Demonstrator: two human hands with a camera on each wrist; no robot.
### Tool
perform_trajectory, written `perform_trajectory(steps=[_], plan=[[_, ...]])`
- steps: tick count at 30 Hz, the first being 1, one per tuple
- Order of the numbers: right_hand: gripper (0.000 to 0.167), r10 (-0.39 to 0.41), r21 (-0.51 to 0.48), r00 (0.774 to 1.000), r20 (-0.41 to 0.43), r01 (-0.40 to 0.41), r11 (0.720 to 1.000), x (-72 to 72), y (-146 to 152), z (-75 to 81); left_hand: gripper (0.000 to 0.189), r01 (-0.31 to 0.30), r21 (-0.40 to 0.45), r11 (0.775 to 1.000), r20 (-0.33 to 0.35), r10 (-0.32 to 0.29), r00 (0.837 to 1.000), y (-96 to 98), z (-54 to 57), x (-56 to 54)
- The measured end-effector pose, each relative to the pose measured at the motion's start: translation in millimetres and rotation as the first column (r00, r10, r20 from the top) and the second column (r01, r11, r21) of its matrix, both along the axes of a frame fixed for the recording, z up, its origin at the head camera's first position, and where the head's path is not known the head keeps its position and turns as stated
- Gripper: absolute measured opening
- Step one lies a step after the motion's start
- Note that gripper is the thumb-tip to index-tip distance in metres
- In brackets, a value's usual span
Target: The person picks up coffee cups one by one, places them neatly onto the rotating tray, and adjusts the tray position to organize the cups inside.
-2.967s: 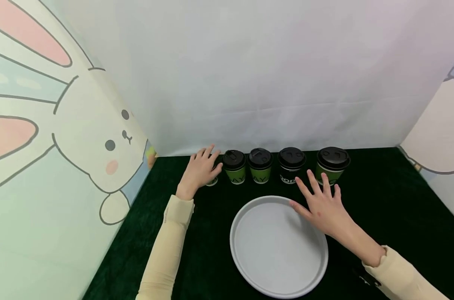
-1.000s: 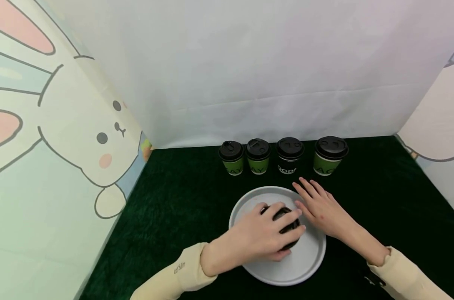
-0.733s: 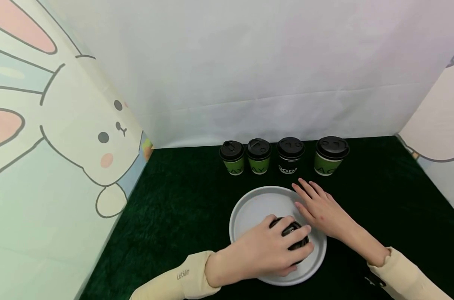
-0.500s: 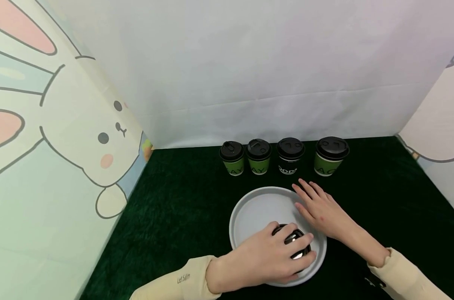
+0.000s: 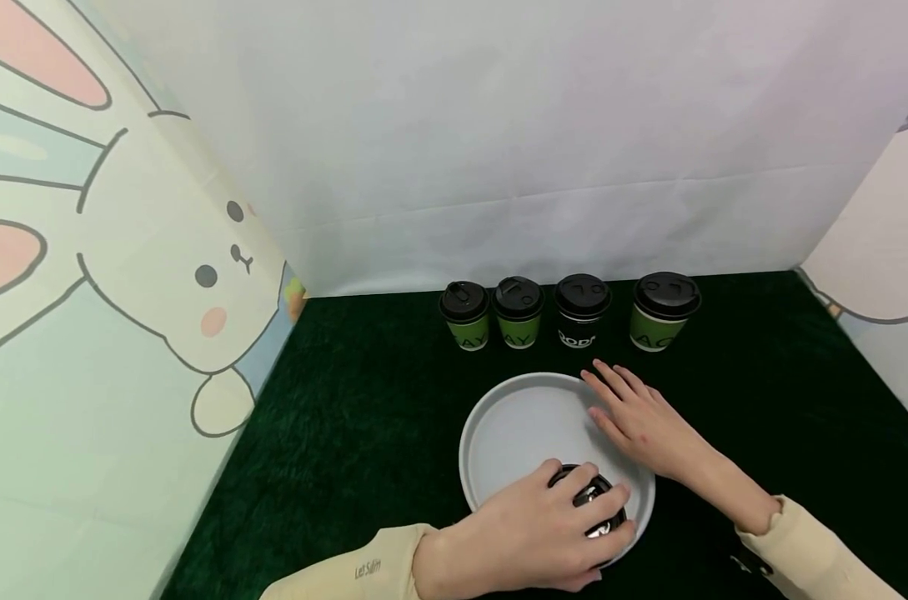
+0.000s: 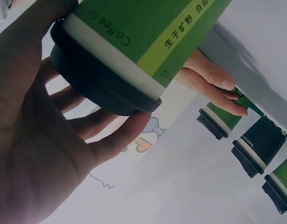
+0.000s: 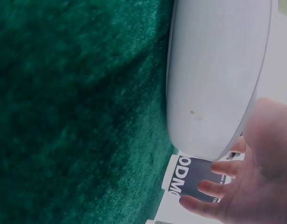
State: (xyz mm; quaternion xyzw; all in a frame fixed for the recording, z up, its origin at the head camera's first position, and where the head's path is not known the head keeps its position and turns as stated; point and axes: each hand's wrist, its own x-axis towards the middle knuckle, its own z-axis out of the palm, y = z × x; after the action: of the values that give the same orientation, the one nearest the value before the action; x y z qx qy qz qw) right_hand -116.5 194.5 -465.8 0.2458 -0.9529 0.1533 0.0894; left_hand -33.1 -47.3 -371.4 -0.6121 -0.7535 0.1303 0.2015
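Observation:
My left hand (image 5: 536, 529) grips a green paper coffee cup from above, fingers spread round its black lid (image 5: 602, 510). That cup is over the near right part of the round light-grey tray (image 5: 465, 450); whether its base touches the tray cannot be told. In the left wrist view the cup's green side (image 6: 134, 37) shows printed writing, and the fingers curl about the lid. My right hand (image 5: 649, 429) lies at the tray's far right rim with straight fingers, holding nothing. In the right wrist view its fingers (image 7: 213, 189) are beside the tray's outer wall (image 7: 213, 84).
Behind the tray a row of lidded cups stands upright: two small green ones (image 5: 469, 335) (image 5: 519, 333), a black one (image 5: 578, 330) and a larger green one (image 5: 654, 330). Dark green cloth (image 5: 348, 400) covers the table. A white backdrop (image 5: 499, 167) rises behind.
My left hand has taken the leftmost cup from the row and carried it to the tray, then shifted it toward the near right rim. My right hand's fingers have drawn closer together.

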Motion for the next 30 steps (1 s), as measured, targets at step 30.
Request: perform_trajectory(steps=[30], plan=[[0.057, 0.117, 0.014, 0.993, -0.018, -0.117, 0.993, 4.3, 1, -8.7, 0.068, -0.066, 0.134, 0.989, 0.368, 0.012, 0.930, -7.1, 1.7, -30.8]])
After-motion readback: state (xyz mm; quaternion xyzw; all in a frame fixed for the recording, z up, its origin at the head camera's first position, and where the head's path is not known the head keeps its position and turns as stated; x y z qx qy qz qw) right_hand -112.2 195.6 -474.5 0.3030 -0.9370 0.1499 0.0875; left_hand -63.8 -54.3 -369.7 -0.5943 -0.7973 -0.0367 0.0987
